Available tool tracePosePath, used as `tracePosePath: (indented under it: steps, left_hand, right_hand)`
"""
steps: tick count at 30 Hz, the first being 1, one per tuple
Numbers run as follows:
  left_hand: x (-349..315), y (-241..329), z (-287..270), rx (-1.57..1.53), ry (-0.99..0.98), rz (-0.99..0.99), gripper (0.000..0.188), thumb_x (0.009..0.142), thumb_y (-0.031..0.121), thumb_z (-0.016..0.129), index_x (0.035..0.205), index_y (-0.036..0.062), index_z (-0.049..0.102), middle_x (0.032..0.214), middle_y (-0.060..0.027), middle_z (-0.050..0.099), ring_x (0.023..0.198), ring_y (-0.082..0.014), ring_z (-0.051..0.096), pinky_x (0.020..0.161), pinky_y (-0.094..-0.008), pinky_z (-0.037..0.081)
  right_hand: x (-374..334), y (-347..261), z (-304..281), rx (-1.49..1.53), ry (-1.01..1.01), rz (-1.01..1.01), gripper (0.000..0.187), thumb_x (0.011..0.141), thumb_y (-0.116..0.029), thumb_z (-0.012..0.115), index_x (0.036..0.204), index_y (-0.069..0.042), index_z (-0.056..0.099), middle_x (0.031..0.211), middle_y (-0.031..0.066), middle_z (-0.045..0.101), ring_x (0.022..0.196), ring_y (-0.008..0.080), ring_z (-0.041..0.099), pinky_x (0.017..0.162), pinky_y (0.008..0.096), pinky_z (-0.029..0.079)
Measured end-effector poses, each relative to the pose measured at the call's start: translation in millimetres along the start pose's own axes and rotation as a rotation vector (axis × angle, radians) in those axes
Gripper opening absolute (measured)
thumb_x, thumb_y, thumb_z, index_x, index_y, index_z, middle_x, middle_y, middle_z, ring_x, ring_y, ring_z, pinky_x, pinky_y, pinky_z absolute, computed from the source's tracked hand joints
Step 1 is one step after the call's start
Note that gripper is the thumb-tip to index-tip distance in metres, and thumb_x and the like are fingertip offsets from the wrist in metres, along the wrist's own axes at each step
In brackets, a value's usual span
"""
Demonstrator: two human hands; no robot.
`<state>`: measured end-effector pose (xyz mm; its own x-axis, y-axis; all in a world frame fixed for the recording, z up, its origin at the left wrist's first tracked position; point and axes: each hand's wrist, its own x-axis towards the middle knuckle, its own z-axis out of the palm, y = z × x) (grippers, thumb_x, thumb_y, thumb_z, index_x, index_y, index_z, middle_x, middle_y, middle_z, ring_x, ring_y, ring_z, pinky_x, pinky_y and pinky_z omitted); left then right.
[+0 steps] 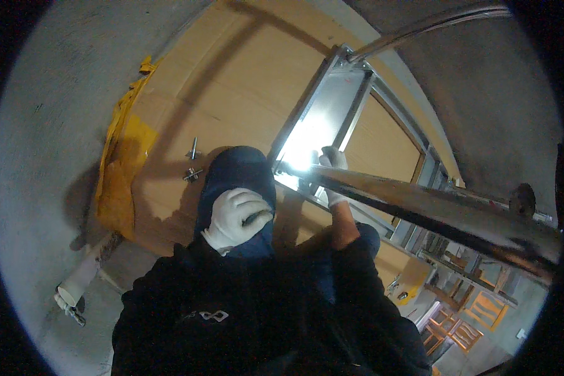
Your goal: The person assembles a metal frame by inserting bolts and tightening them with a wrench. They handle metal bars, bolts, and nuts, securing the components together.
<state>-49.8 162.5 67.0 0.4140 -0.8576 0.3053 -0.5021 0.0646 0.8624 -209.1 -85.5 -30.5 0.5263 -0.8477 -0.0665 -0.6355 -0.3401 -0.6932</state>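
My left hand (237, 216), in a white work glove, rests on my dark-clothed knee. Its fingers are curled together, and whatever may be inside them is hidden. My right hand (334, 160), also gloved, is at the lower end of a long round metal pole (388, 191). The pole crosses in front of the palm, with glove visible on both sides; the hand appears closed round it, though the fingers are partly hidden. That end of the pole meets a near corner of a rectangular metal frame (356, 116). A bright glare covers the frame's silvery panel (338, 88) beside the hand.
Cardboard (232, 81) lies under the frame. Left of my knee are a bolt (194, 149) and another metal fastener (193, 175). A yellow cloth or bag (118, 182) lies at the left edge. Another pole (420, 36) rises from the far corner. Wooden chairs (487, 309) stand lower right.
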Motion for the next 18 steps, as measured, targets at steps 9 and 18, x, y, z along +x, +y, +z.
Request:
tracePosePath:
  steps: [9, 18]
  left_hand:
    - [-2.2, 3.3, 2.4, -0.008, 0.042, 0.015, 0.007, 0.071, 0.014, 0.071, 0.073, 0.008, 0.068, 0.078, -0.0058, 0.068, 0.077, -0.0255, 0.064, 0.068, -0.0357, 0.051]
    - [-8.7, 0.4, 0.4, -0.016, 0.037, -0.006, 0.008, 0.071, 0.012, 0.072, 0.076, 0.0068, 0.068, 0.081, -0.0062, 0.068, 0.08, -0.025, 0.064, 0.073, -0.0356, 0.051]
  right_hand:
    - [-111.8, -35.3, 13.6, 0.102, -0.058, 0.011, 0.021, 0.082, -0.016, 0.066, 0.092, 0.0, 0.057, 0.075, 0.0103, 0.061, 0.066, 0.0234, 0.06, 0.062, 0.0345, 0.048]
    - [-93.3, -52.9, 34.5, -0.023, -0.051, -0.222, 0.02, 0.085, -0.007, 0.059, 0.104, -0.003, 0.065, 0.085, 0.0105, 0.062, 0.07, 0.016, 0.061, 0.062, 0.0284, 0.048]
